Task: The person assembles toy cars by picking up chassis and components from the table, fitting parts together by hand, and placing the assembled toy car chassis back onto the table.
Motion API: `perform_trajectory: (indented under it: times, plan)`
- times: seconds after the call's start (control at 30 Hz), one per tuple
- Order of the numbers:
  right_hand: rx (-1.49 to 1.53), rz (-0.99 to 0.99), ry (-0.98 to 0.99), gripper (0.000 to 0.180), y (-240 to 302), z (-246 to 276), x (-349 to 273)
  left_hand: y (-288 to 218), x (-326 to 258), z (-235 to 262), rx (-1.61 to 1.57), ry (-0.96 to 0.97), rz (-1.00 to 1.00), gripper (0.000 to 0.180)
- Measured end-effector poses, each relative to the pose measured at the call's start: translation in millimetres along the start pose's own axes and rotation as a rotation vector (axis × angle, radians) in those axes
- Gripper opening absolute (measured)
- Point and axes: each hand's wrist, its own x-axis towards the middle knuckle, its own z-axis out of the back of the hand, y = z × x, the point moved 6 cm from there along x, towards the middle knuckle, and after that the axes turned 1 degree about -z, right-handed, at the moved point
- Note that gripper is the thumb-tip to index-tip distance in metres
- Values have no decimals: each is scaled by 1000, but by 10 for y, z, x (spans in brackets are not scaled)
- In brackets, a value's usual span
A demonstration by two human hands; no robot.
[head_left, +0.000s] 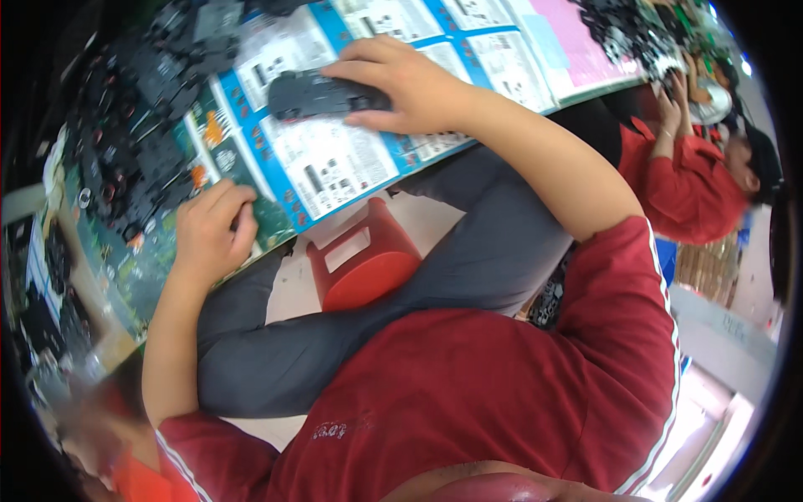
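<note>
My right hand (410,84) grips a black toy car body (314,94) and presses it onto the printed sheets covering the table (335,163). My left hand (213,230) rests with fingers curled at the table's near edge, close to a heap of black plastic parts (138,142). Whether it holds something small cannot be seen. My red shirt and grey trousers fill the lower part of the view.
A red plastic stool (364,263) stands under the table between my legs. Another heap of black parts (627,29) lies at the far right of the table. A person in a red shirt (690,180) works there with raised hands.
</note>
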Motion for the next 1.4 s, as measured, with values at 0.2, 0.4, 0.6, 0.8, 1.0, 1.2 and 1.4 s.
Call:
perform_trajectory:
  times: [0.2,0.4,0.6,0.8,1.0,1.2,1.4]
  plan:
    - [18,-24,2,59,15,-22,29,-1,-24,20,-4,15,-8,13]
    - [53,-19,-1,60,6,-27,-5,-12,-27,5,-12,4,-11,12]
    - [62,-17,-13,60,15,-37,8,-46,-19,12,-19,4,9,12]
    - [50,-27,-22,59,26,18,26,-51,10,25,-29,-10,-7,12]
    - [91,-3,-39,61,26,10,13,-47,9,15,-20,-12,-18,10]
    - [114,-14,-30,60,56,26,22,-67,0,24,-16,-14,4,10]
    - [109,-18,-30,61,33,12,8,-88,17,31,-27,-19,-9,9]
